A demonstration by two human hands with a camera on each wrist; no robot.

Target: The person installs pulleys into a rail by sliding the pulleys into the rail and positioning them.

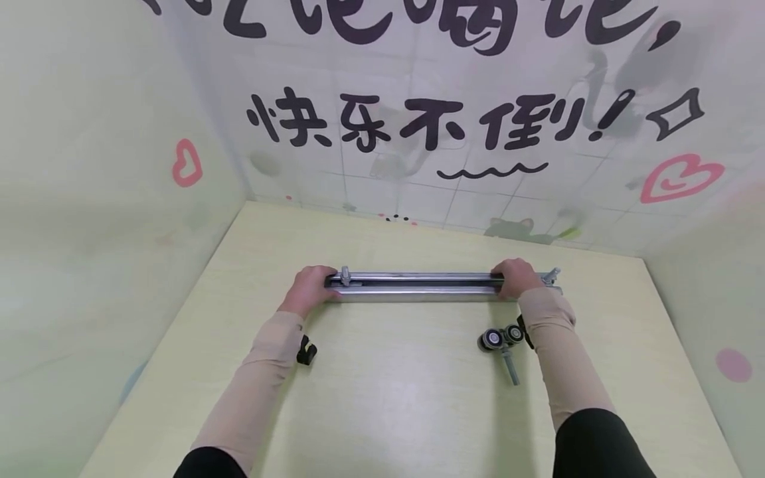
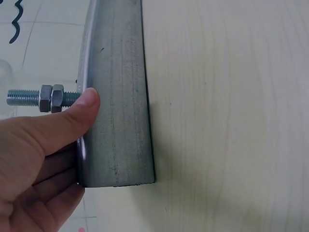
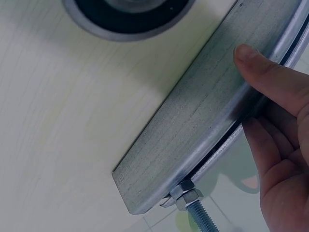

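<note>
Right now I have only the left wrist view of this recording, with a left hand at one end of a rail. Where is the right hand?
Observer: The right hand grips the rail toward its other end.
Operator: I see a bolt beside the left thumb. Is there one over there too?
Observer: Yes, a second bolt sits between the right hand and that end.
Operator: Is anything lying nearer to the person than the rail?
Observer: Yes, the head view shows a two-wheeled roller on the table, on the right hand's side.
</note>
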